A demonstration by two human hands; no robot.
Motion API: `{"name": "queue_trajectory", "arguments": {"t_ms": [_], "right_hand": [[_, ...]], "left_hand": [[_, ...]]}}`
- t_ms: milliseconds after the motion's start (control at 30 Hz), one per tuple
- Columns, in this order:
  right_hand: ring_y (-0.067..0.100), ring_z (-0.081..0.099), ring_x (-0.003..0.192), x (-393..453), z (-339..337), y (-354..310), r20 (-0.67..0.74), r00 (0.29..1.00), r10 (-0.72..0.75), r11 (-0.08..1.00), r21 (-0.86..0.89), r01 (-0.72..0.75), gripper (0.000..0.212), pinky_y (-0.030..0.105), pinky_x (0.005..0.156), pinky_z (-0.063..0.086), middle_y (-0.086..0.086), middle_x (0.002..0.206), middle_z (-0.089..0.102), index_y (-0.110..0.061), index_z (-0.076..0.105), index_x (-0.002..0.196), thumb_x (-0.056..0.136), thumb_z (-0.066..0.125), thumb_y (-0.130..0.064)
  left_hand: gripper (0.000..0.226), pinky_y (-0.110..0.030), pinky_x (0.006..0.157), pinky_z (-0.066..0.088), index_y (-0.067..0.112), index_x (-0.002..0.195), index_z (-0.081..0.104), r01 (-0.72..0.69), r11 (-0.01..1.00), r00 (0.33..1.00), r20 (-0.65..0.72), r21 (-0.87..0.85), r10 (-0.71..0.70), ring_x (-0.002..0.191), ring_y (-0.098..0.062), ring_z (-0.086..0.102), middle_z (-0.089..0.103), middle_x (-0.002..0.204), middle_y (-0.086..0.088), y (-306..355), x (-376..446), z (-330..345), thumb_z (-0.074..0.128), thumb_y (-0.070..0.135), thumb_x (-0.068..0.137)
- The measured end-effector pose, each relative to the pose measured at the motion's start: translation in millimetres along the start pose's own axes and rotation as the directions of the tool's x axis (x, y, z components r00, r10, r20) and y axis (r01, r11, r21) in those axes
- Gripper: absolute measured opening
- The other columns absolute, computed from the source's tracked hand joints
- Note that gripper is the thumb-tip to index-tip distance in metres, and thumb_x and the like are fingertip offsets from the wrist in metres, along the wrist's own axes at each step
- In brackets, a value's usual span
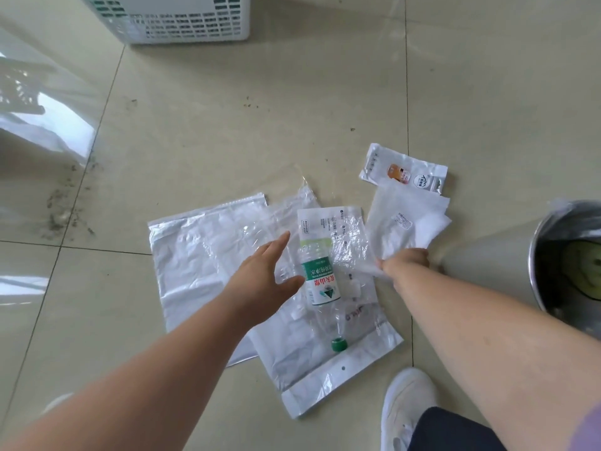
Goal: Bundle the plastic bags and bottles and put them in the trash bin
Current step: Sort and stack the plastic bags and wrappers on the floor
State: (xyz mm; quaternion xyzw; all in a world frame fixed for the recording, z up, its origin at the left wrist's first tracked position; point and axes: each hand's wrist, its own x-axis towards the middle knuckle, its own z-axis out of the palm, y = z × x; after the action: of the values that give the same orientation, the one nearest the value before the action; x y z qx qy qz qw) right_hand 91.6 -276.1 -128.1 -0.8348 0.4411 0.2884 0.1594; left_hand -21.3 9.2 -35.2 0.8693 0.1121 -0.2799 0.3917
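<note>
Several clear and white plastic bags lie spread on the tiled floor. A large frosted bag (195, 262) lies at the left. On a long clear bag (338, 369) rests an empty bottle (320, 281) with a green-and-white label, its green cap pointing toward me. My left hand (263, 275) hovers open just left of the bottle, fingers spread. My right hand (406, 262) is shut on the near corner of a white folded bag (403, 222). A small printed pouch (403, 169) lies beyond it. The metal trash bin (566, 265) stands at the right edge.
A white slotted plastic basket (182, 24) stands at the top. Dirt specks (65, 203) mark the floor at left. My white shoe (406, 408) is at the bottom, close to the long bag. Something green lies inside the bin.
</note>
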Motion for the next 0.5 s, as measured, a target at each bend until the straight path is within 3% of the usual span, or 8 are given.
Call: {"name": "queue_trajectory", "arguments": {"t_ms": [67, 133, 233, 367, 400, 500], "right_hand": [[0.028, 0.066, 0.125, 7.2, -0.9, 4.2, -0.027, 0.998, -0.049, 0.999, -0.015, 0.049, 0.065, 0.034, 0.089, 0.057, 0.011, 0.137, 0.063, -0.001, 0.049, 0.141, 0.088, 0.077, -0.027], [0.025, 0.067, 0.123, -9.6, -18.0, 2.7, -0.056, 0.992, -0.111, 0.994, 0.000, 0.111, 0.044, 0.028, 0.077, 0.048, 0.005, 0.133, 0.066, -0.005, 0.060, 0.133, 0.092, 0.067, -0.020], [0.029, 0.063, 0.122, -34.9, -49.9, 2.5, -0.055, 0.980, -0.189, 0.973, 0.125, 0.194, 0.038, 0.031, 0.082, 0.041, 0.012, 0.134, 0.064, -0.006, 0.062, 0.134, 0.097, 0.061, -0.012], [0.028, 0.062, 0.105, -84.9, -88.8, 2.6, -0.204, 0.947, -0.246, 0.889, 0.342, 0.305, 0.040, 0.033, 0.093, 0.054, 0.007, 0.127, 0.064, -0.020, 0.061, 0.122, 0.086, 0.056, -0.001], [0.030, 0.063, 0.102, -103.2, -98.2, 3.2, -0.205, 0.938, -0.278, 0.858, 0.387, 0.339, 0.039, 0.033, 0.085, 0.057, 0.005, 0.123, 0.065, -0.022, 0.061, 0.119, 0.087, 0.054, -0.003], [0.028, 0.063, 0.091, -150.5, -112.6, 4.8, -0.160, 0.891, -0.425, 0.746, 0.496, 0.445, 0.039, 0.024, 0.057, 0.043, 0.000, 0.118, 0.067, -0.027, 0.064, 0.121, 0.090, 0.059, -0.004]], "left_hand": [[0.092, -0.030, 0.121, 0.037, 0.046, 0.175, 0.019, 0.008, 1.000, 1.000, -0.027, -0.021, -0.008, 0.162, -0.020, 0.041, 0.034, 0.180, 0.012, -2.2, -10.7, -1.9, 0.075, 0.043, 0.101], [0.093, -0.037, 0.121, 0.045, 0.048, 0.174, 0.019, 0.026, 0.999, 0.999, -0.036, -0.040, -0.027, 0.158, -0.020, 0.047, 0.039, 0.178, 0.012, -6.5, -23.1, -4.7, 0.076, 0.042, 0.101], [0.090, -0.031, 0.100, 0.053, 0.046, 0.174, 0.023, 0.058, 0.994, 0.997, -0.035, -0.090, -0.062, 0.131, -0.017, 0.063, 0.052, 0.170, 0.008, -3.9, -44.9, -14.0, 0.076, 0.039, 0.101], [0.074, -0.029, 0.081, 0.056, 0.031, 0.168, 0.044, 0.071, 0.976, 0.993, -0.073, -0.204, -0.088, 0.110, -0.021, 0.071, 0.065, 0.154, -0.001, 14.7, -67.0, -29.7, 0.076, 0.038, 0.101], [0.068, -0.029, 0.078, 0.057, 0.026, 0.164, 0.050, 0.073, 0.966, 0.993, -0.076, -0.247, -0.094, 0.103, -0.021, 0.072, 0.068, 0.148, -0.002, 21.2, -72.0, -33.7, 0.075, 0.037, 0.102], [0.056, -0.027, 0.066, 0.058, 0.018, 0.155, 0.059, 0.069, 0.918, 0.991, -0.079, -0.390, -0.107, 0.077, -0.018, 0.068, 0.073, 0.130, -0.005, 36.4, -89.3, -47.3, 0.072, 0.037, 0.104]]}}
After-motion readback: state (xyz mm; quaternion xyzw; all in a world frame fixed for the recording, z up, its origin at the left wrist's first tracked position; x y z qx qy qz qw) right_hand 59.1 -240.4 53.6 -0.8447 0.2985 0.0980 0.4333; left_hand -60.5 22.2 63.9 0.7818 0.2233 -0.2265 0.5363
